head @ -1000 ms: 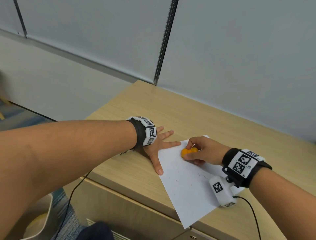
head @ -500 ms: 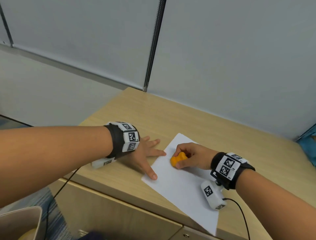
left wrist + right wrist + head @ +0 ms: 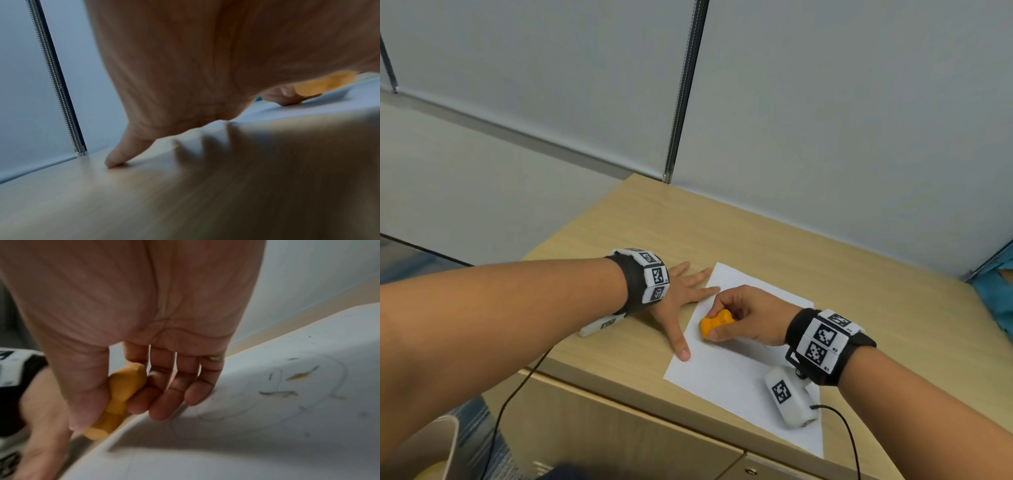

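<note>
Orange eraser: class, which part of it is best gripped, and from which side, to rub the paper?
Grip its narrow waist from above. The orange eraser is bone-shaped, one end down on the white paper; the right hand pinches it about there, thumb opposite fingers. The bulging ends should stop slipping.

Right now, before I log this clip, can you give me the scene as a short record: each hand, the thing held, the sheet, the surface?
left hand: flat, fingers spread, thumb and forefinger tips on the sheet's left edge
right hand: pinches the orange eraser between thumb and fingers
orange eraser: lower end down at the paper
paper: white, lying askew, with faint pencil lines and crumbs
table: light wood, against grey panels
</note>
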A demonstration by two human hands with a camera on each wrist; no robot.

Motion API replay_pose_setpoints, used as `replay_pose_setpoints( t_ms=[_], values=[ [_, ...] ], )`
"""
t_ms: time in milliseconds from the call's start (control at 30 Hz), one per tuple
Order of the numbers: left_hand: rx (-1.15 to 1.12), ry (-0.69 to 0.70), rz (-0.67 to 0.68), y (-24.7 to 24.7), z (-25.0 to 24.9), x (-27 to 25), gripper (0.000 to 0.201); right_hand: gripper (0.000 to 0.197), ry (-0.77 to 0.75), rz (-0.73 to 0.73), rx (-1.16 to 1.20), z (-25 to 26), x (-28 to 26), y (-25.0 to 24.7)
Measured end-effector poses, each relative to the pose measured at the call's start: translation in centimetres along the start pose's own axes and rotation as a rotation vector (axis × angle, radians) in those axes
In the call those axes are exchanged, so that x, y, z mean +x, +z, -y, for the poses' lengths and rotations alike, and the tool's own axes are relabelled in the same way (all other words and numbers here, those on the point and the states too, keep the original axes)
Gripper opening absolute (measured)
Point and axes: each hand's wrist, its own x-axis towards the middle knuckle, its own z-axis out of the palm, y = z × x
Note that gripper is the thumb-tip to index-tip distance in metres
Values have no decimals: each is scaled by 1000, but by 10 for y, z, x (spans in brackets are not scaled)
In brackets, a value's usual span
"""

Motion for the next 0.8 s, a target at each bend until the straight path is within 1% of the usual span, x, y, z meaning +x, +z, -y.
replay_pose_setpoints(
  t_ms=[100,200,267,367,433,467,500,567,600,633,667,733,800],
  values=[
    [33,2,17,-1,-2,4,146,27,-8,38,-191,9,-1,11],
    [59,42,-9,-3,-4,5,143,23,-26,25,-307,17,-2,15],
    [50,61,-18,-1,-2,7,140,21,-11,-31,-375,18,2,10],
    [62,106,-28,-3,-4,6,136,25,65,-198,-407,13,13,2],
    [58,129,-20,-6,-7,3,131,24,59,-256,-421,14,15,6],
    [52,127,-16,-6,-7,4,130,24,39,-233,-422,16,13,10],
    [56,114,-11,-5,-6,6,133,25,17,-167,-406,20,9,15],
    [113,105,-20,-2,-5,13,145,27,-2,23,-348,27,1,20],
    [127,102,-22,0,-4,15,148,26,5,86,-335,29,-1,19],
    [119,99,-11,1,-3,16,146,25,17,109,-337,30,1,16],
    [100,92,0,0,-2,15,141,25,30,89,-353,29,4,12],
    [90,107,-15,0,-3,13,134,24,58,-36,-394,25,17,2],
    [135,155,-55,0,-3,13,137,22,107,-165,-398,20,28,-5]
  ],
)
